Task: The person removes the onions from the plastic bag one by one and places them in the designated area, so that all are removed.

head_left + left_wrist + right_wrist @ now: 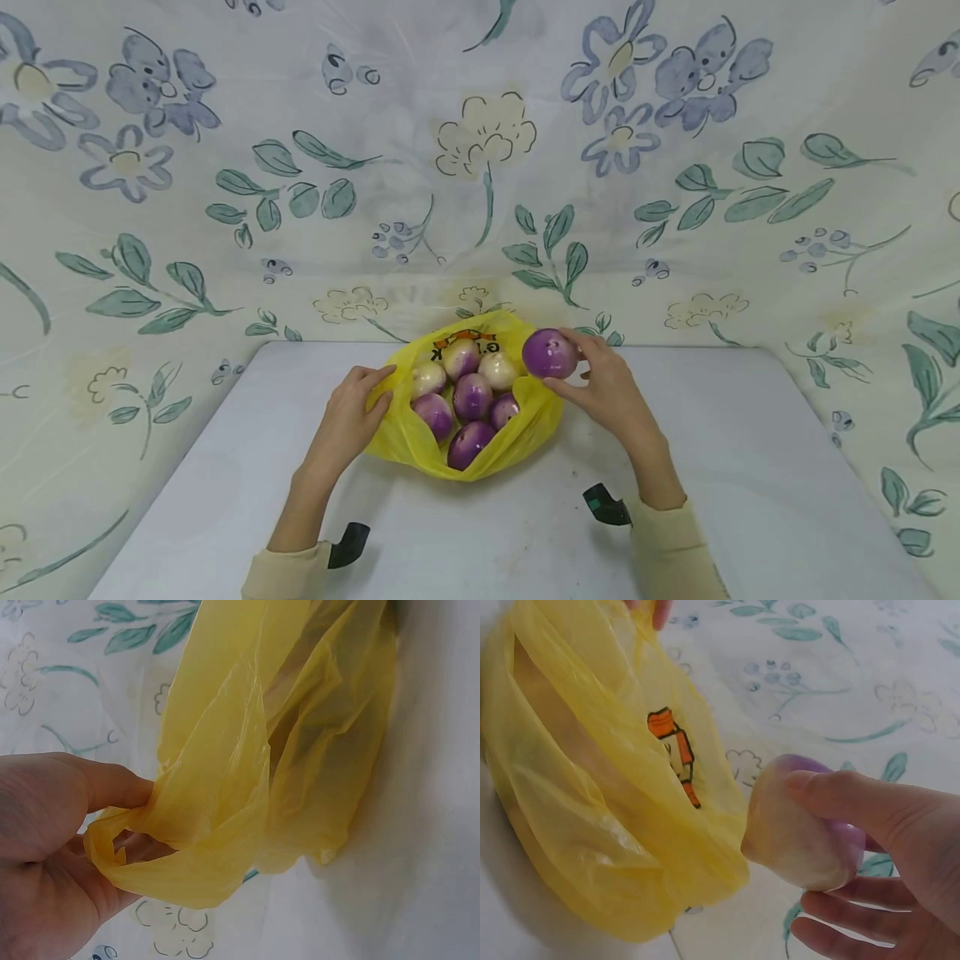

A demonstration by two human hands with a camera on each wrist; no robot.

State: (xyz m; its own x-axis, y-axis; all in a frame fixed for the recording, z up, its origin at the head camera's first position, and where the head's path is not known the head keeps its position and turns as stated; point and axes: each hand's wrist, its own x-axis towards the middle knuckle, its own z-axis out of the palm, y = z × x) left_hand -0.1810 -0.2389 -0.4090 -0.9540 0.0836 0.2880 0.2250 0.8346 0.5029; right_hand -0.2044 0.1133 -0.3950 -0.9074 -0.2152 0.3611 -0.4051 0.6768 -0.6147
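A yellow plastic bag point(534, 429) stands with its mouth spread wide, holding several purple-and-white turnips point(472, 397). At the bag's left side, my left hand point(341, 425) grips its edge; the left wrist view shows a loop of the yellow plastic point(214, 787) between thumb and fingers. My right hand point(615, 396) holds one turnip point(549, 354) between thumb and fingers at the bag's right rim. In the right wrist view this turnip point(795, 832) shows its pale underside, beside the outside of the bag. The bag wall hides the other turnips there.
The bag rests on a white table point(675, 433), near its far edge. Behind hangs a pale cloth point(420, 67) printed with flowers and leaves. A black wrist mount point(348, 546) sticks out at the left sleeve, another mount point(606, 504) at the right sleeve.
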